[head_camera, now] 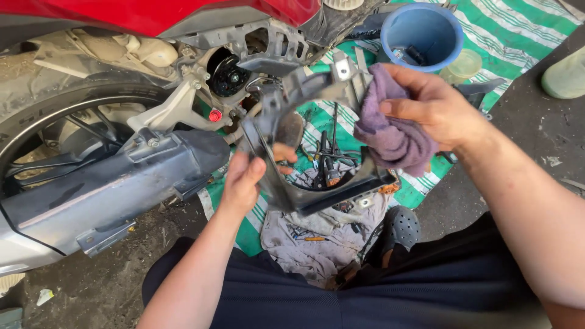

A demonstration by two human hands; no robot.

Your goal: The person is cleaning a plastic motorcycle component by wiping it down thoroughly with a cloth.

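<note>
My left hand (244, 180) grips the lower left edge of a grey plastic frame cover (317, 192), held up in front of me above my lap. My right hand (436, 109) is closed on a purple rag (393, 137) and presses it against the frame's upper right side. Through the frame's opening I see tools lying on the mat below.
A red scooter stands at left with its rear wheel (61, 122), dark exhaust muffler (116, 183) and exposed engine parts (228, 76). A green striped mat (518, 36) carries a blue bucket (420, 33), screwdrivers (329, 158) and a grey cloth (317, 244). Dirt floor lies around.
</note>
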